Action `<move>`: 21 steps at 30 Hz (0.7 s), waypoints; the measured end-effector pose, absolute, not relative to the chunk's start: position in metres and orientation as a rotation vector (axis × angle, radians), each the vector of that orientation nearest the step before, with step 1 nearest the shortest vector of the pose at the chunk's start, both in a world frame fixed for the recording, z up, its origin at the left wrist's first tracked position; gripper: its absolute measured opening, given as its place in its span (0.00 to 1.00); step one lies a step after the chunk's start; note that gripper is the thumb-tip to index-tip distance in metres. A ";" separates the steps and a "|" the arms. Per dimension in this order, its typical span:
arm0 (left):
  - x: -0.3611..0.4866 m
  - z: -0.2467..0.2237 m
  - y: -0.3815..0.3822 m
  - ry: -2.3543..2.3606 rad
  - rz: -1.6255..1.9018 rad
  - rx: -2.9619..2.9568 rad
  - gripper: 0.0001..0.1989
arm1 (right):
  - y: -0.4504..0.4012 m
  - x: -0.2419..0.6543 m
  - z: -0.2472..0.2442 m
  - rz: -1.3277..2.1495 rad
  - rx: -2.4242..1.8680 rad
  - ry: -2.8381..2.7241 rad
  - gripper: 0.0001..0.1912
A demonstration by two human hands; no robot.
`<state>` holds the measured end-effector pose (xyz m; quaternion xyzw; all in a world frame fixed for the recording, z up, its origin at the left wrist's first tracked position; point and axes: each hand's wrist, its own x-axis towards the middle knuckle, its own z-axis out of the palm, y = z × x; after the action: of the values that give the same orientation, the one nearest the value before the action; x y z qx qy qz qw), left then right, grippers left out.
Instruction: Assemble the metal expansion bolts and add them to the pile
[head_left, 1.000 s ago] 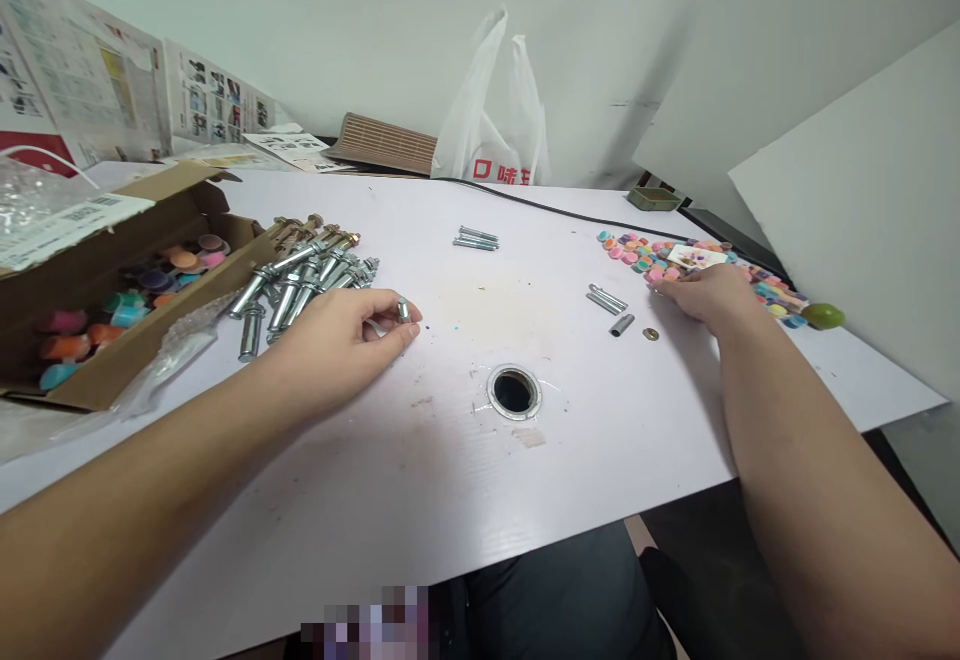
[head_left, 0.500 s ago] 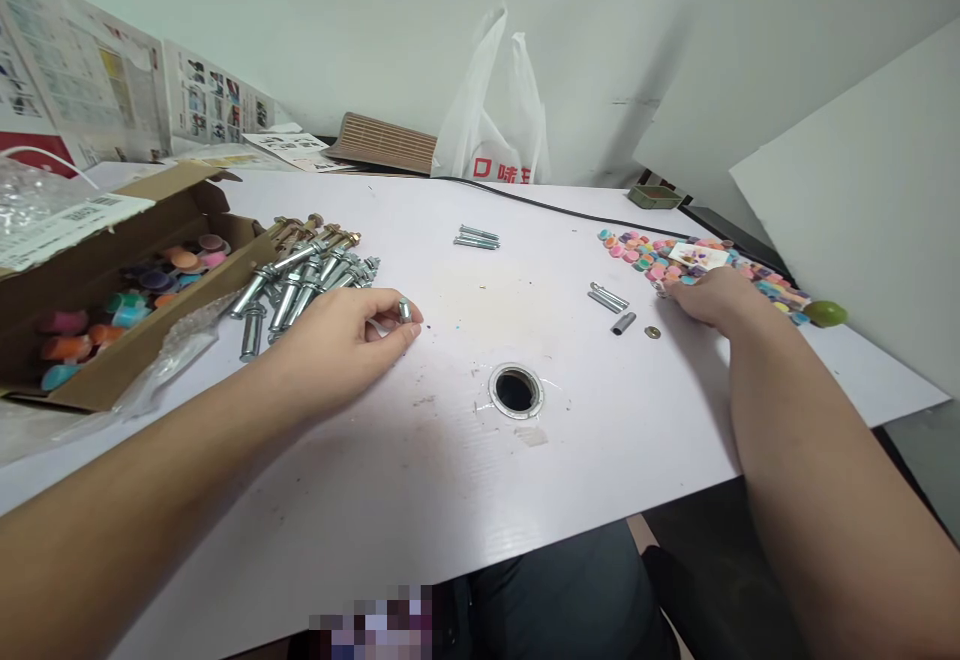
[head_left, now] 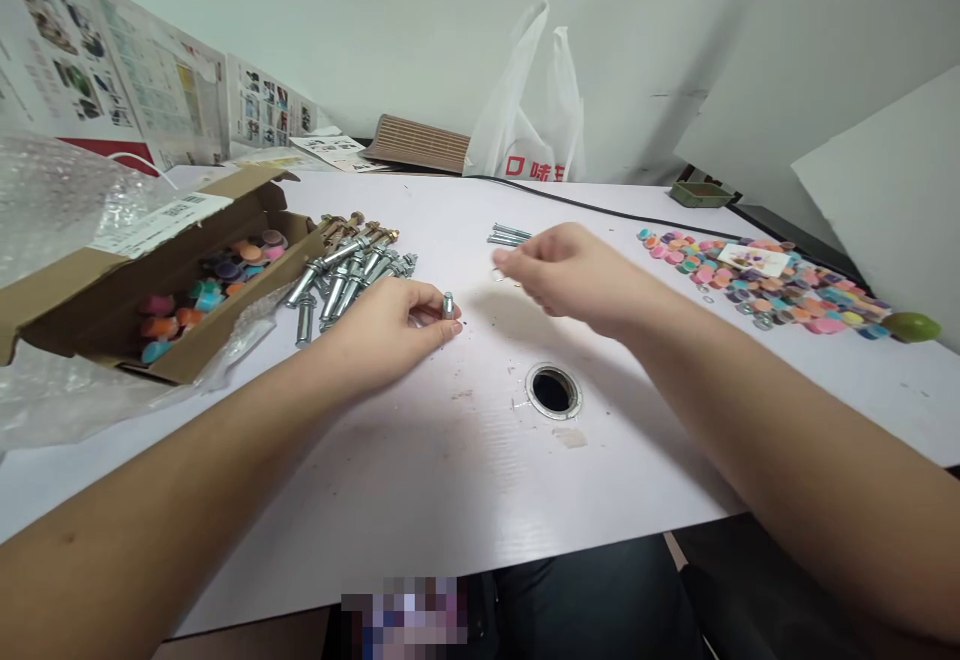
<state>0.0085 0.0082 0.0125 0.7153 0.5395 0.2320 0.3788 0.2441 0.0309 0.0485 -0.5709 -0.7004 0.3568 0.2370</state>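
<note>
Left hand [head_left: 386, 337] pinches a silver metal bolt [head_left: 448, 303] near upright, well in from the tabletop's [head_left: 427, 490] front edge. Keep that tip clear; don't let the right hand [head_left: 576, 275] (too blurred to tell its grip) knock it.

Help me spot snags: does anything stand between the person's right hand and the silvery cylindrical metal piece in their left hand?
Nothing visible stands between the right hand and the silvery cylindrical metal piece, which the left hand holds, upper end exposed. The round metal-rimmed hole lies nearer the person.
</note>
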 end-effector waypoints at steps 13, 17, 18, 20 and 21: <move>0.009 0.009 0.008 1.321 0.631 1.894 0.08 | 0.027 0.198 0.031 1.239 -1.444 -1.780 0.31; 0.010 0.010 0.007 1.349 0.632 1.880 0.07 | 0.025 0.198 0.029 1.206 -1.456 -1.860 0.30; 0.011 0.011 0.007 1.353 0.632 1.880 0.06 | 0.025 0.198 0.029 1.170 -1.456 -1.884 0.29; 0.011 0.011 0.007 1.357 0.630 1.878 0.06 | 0.025 0.198 0.028 1.098 -1.459 -1.932 0.29; 0.011 0.011 0.007 1.360 0.629 1.878 0.06 | 0.025 0.198 0.028 1.079 -1.459 -1.951 0.29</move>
<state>0.0115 0.0067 0.0112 0.7288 0.5278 0.2442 0.3614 0.1982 0.0247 0.0280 -0.5320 -0.7115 0.3935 0.2364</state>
